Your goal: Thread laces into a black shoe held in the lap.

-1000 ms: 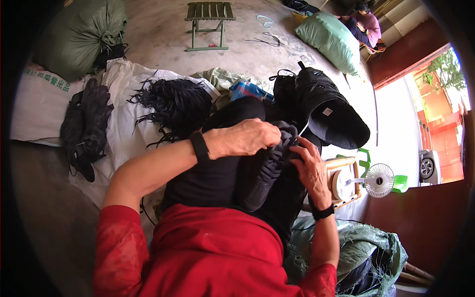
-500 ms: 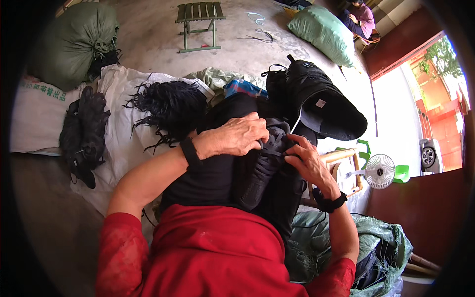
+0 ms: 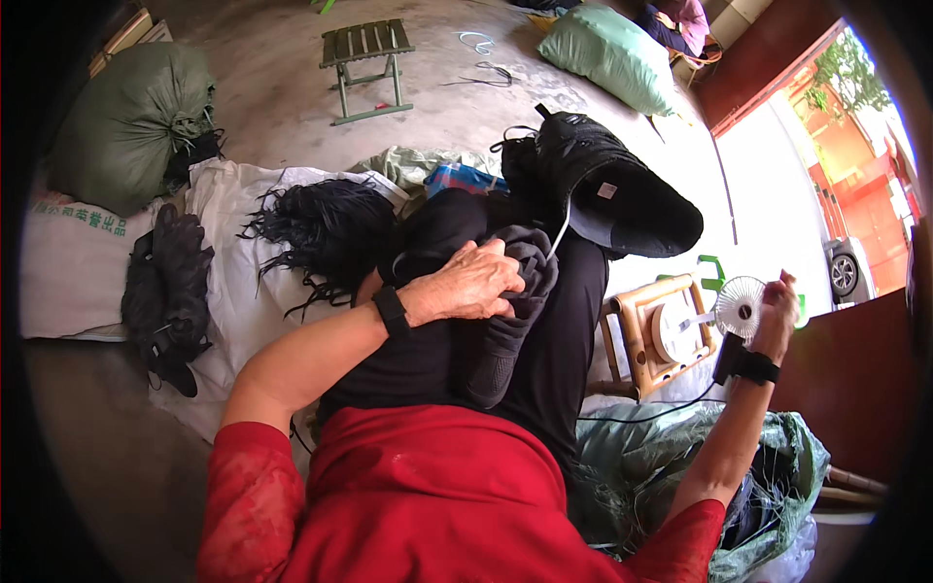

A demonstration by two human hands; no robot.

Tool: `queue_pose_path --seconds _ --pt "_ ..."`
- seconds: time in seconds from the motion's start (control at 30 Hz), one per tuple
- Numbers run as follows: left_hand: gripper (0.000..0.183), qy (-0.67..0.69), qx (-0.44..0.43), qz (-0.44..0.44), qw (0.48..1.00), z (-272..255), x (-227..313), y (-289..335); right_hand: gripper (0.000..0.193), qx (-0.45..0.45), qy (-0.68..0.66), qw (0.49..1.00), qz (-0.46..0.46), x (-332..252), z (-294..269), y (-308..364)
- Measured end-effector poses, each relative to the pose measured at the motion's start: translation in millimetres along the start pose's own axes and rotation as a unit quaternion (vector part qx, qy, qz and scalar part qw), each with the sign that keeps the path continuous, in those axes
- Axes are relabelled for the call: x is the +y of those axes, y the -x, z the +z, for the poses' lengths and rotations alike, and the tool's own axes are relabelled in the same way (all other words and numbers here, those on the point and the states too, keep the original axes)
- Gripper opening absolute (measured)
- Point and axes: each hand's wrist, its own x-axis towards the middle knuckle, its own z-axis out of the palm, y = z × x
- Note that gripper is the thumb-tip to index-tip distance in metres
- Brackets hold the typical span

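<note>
On my lap lies a black knitted shoe upper (image 3: 496,364), its sole end toward my body. My left hand (image 3: 471,280) grips its top part, fingers curled round the dark fabric. Out to the right, apart from the upper, my right hand (image 3: 775,316) is raised in front of a small white fan (image 3: 741,303). Its fingers are pinched together, and anything between them is too small to make out. Beyond my knees a larger black shoe upper (image 3: 593,160) lies with its opening toward me and a pale tag inside. A white strip (image 3: 561,228) shows at its near edge.
Left of my lap, a bundle of black laces (image 3: 326,228) and more black uppers (image 3: 170,291) lie on white sacks (image 3: 225,219). The fan stands on a bamboo stool (image 3: 637,340). A green sack (image 3: 632,466) sits at lower right. A folding stool (image 3: 369,44) stands ahead; a person sits far right.
My right hand has left the shoe upper and swung out to the right, up beside the fan. My left hand keeps hold of the upper. The view has shifted slightly.
</note>
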Motion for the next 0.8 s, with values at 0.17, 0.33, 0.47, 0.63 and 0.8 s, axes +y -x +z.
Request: queue_pose_path --seconds 0.17,0.33,0.47,0.63,0.8 --pt "0.019 0.014 0.007 -0.023 1.0 -4.0 3.7 -1.0 0.016 0.038 0.055 0.998 0.019 -13.1 -36.9 64.1" --pt "0.017 0.043 0.003 -0.055 0.998 -6.8 10.1 0.0 0.017 -0.084 0.231 0.945 0.215 63.3 39.5 179.8" --pt "0.019 -0.049 0.088 0.021 0.995 11.3 20.8 -4.6 0.019 -0.22 0.278 0.929 0.102 98.3 114.5 224.1" --pt "0.019 0.114 0.093 -0.04 0.988 20.2 13.8 -8.7 0.01 -0.297 0.292 0.909 -0.005 111.9 181.6 239.1" --pt "0.018 0.161 0.014 0.039 0.986 -11.8 0.6 9.7 0.014 -0.351 0.255 0.9 -0.036 114.6 184.5 238.3"
